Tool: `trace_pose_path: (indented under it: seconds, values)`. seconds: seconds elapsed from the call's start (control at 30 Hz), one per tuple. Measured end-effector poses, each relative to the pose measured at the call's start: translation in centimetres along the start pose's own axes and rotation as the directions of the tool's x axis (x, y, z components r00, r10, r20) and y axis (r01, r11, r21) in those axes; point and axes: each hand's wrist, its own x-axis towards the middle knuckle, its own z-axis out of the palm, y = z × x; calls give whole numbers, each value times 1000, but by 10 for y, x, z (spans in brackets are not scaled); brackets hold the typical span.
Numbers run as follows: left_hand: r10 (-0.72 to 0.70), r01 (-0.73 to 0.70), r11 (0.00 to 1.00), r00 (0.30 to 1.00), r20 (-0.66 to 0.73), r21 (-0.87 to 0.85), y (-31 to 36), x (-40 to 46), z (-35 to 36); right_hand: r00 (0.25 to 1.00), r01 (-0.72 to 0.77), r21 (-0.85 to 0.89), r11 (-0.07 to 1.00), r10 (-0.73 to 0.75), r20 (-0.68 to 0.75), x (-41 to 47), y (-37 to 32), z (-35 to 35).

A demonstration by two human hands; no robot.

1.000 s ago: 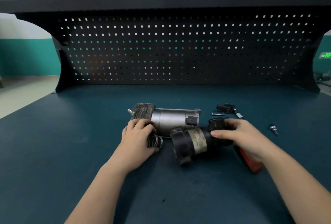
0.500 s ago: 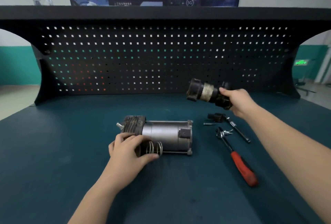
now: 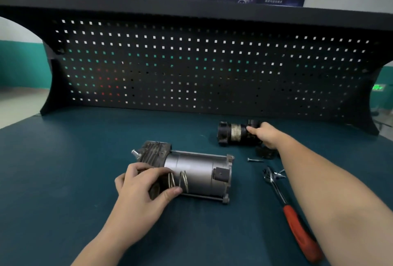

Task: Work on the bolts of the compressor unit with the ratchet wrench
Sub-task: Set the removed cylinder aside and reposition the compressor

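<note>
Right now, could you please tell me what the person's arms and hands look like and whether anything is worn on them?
Both forearms are bare, with no sleeves showing in the frame. The left hand and right hand wear no gloves, and no rings, watch or wristband are visible.

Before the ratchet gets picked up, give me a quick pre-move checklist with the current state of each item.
1. Compressor unit steadied: ok, the left hand grips its finned end beside the spring.
2. Right hand free for the tool: not ok, it holds the black cylindrical part near the pegboard.
3. Ratchet wrench reachable: ok, it lies unheld on the bench, right of the unit, partly under the right forearm.
4. Socket fitted on the ratchet head: cannot tell.
5. Loose screw accounted for: ok, it lies between the unit and the black part.
6. Bolt heads exposed: cannot tell.
</note>
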Motion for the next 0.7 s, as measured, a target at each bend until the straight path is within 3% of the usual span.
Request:
trace_pose_path:
  seconds: [0.13,0.23,0.3,0.37,0.43,0.5,0.63,0.7]
  values:
    - [18,-17,1000,999,-32,6,4,0,-1,999,0,-208,978,11,50,-32,-25,-18]
    - [46,-48,999,995,-94,-12,14,1,-4,958,190,-297,936,-243,-152,-93,-62,-16]
    - [92,-95,995,983,-159,-8,24,2,-5,885,417,-85,905,-425,-190,-150,-79,-2]
    - [129,-138,990,969,-210,-31,36,5,-6,854,511,159,845,-520,24,-217,-82,17]
    - [176,-193,980,952,-252,-41,52,15,-6,824,427,286,858,-500,268,-269,-81,30]
    - [217,-237,970,941,-260,-48,66,23,-1,806,315,426,848,-476,351,-289,-75,35]
    - [179,-197,972,974,-139,-127,70,28,12,873,270,582,767,-450,189,-272,-72,22]
    - [58,-56,995,998,-17,87,51,31,14,926,337,410,847,-377,17,-238,-71,6]
